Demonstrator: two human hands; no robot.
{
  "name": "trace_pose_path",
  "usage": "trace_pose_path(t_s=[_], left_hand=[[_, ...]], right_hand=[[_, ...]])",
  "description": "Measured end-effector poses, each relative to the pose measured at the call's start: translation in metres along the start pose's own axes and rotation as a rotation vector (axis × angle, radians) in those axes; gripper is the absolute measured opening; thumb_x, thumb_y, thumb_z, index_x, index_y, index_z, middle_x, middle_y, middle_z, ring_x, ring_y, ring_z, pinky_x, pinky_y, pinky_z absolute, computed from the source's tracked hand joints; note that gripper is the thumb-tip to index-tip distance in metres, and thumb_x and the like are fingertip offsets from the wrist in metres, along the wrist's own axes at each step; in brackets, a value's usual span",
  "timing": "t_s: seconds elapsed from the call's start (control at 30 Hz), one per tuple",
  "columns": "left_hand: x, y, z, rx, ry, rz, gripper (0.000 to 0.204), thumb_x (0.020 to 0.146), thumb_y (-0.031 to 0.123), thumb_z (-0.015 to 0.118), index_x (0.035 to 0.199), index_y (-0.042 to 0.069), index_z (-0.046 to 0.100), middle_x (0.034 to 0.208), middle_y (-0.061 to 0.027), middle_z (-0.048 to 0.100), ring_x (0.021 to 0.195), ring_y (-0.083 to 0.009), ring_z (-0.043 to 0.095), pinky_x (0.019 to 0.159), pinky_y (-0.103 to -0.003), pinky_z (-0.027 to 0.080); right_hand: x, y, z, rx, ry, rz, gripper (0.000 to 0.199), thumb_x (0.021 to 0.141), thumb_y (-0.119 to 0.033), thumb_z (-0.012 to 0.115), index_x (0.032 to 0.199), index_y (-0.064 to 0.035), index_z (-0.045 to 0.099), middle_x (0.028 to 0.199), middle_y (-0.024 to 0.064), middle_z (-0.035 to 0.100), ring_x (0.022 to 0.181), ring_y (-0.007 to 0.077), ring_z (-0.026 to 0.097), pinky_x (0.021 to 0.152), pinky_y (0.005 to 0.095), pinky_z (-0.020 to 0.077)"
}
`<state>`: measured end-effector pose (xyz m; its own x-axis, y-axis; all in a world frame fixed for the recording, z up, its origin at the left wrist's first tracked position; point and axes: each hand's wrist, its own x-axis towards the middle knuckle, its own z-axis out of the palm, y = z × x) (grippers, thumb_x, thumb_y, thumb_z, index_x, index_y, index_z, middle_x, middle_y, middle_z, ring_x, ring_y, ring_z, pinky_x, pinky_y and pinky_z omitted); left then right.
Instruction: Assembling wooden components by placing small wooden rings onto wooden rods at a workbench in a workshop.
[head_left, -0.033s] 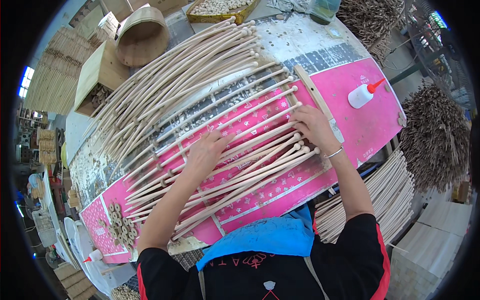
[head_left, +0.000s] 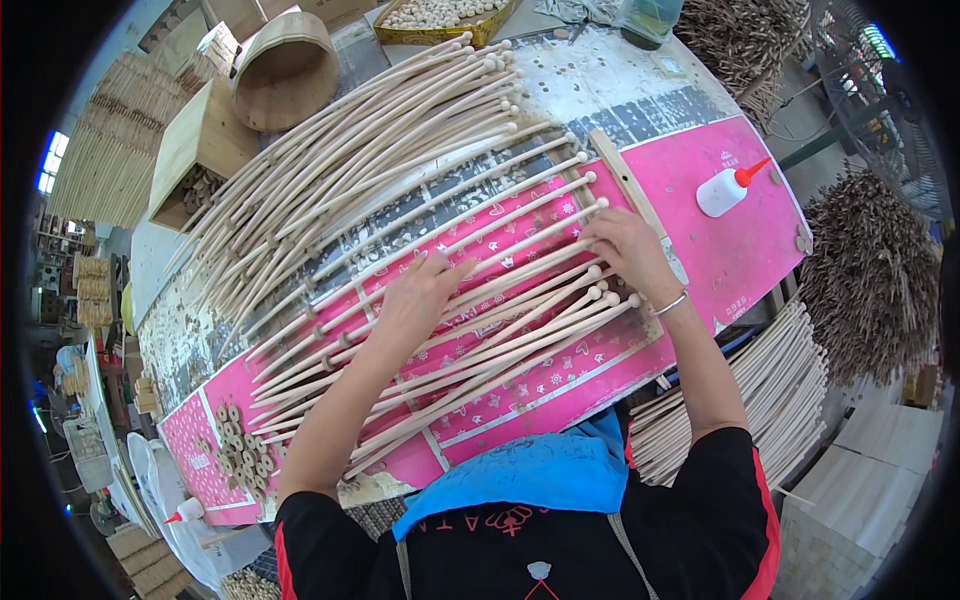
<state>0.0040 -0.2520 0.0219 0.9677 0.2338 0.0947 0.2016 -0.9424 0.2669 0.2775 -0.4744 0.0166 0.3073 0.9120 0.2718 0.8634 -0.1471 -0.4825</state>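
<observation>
Long pale wooden sticks [head_left: 500, 352] with round ball ends lie slantwise across a pink printed sheet in front of me. My right hand [head_left: 632, 258] has its fingers closed at the ball end of one stick; its fingertips partly cover that end. My left hand [head_left: 420, 292] is over the same row, farther down the sticks, with curled fingers and thumb closed about a stick's shaft. Just beyond my right fingers a ball end [head_left: 602, 203] shows uncovered. Several sticks farther off carry small wooden rings [head_left: 317, 333] near their left ends.
A wooden bar [head_left: 628, 185] lies beside the ball ends. A white glue bottle [head_left: 722, 192] with a red tip lies at right. Loose wooden rings [head_left: 240, 455] are heaped at left. Beyond are a large stick pile [head_left: 370, 140], a wooden bucket [head_left: 285, 75] and a yellow tray [head_left: 440, 30].
Both hands have shifted very slightly to the right. The ball end just beyond my right fingers has moved a little up and right. The other sticks look the same.
</observation>
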Motion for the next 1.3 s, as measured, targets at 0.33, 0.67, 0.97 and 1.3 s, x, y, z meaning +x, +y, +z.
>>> trace_pose_path(t_s=[0.33,0.67,0.97,1.3], left_hand=[[0.044,0.005,0.01,0.022,0.063,-0.021,0.037,0.087,0.013,0.069,0.124,0.017,0.071,0.099,-0.0098,0.063,0.096,-0.0278,0.064,0.081,-0.04,0.055],[0.006,-0.045,-0.021,0.087,0.334,-0.09,0.049,0.086,0.009,0.071,0.134,0.015,0.064,0.116,-0.0073,0.063,0.107,-0.0295,0.061,0.091,-0.042,0.048],[0.025,-0.098,-0.005,0.289,0.284,-0.268,0.05,0.09,0.007,0.065,0.138,0.017,0.06,0.121,-0.0062,0.06,0.113,-0.0272,0.059,0.097,-0.043,0.046],[0.027,-0.091,0.016,0.062,0.259,-0.175,0.04,0.091,0.009,0.063,0.129,0.017,0.068,0.111,-0.0053,0.061,0.106,-0.0275,0.058,0.091,-0.044,0.043]], right_hand=[[0.021,0.04,0.002,-0.042,0.126,-0.011,0.019,0.083,-0.007,0.071,0.101,-0.0095,0.076,0.107,0.0041,0.07,0.107,0.0266,0.062,0.096,0.0402,0.0488],[0.036,0.051,-0.002,-0.166,0.359,0.244,0.009,0.084,-0.007,0.069,0.093,-0.0083,0.071,0.093,0.0098,0.063,0.094,0.0307,0.062,0.081,0.0427,0.0505],[0.042,0.05,0.013,-0.222,0.326,0.195,0.011,0.084,-0.006,0.07,0.095,-0.0061,0.072,0.094,0.0113,0.063,0.093,0.0318,0.063,0.082,0.0441,0.0507],[0.072,0.06,0.011,-0.193,0.178,0.013,0.028,0.084,-0.01,0.072,0.111,-0.0127,0.072,0.113,0.0032,0.064,0.107,0.0254,0.06,0.091,0.0406,0.0475]])
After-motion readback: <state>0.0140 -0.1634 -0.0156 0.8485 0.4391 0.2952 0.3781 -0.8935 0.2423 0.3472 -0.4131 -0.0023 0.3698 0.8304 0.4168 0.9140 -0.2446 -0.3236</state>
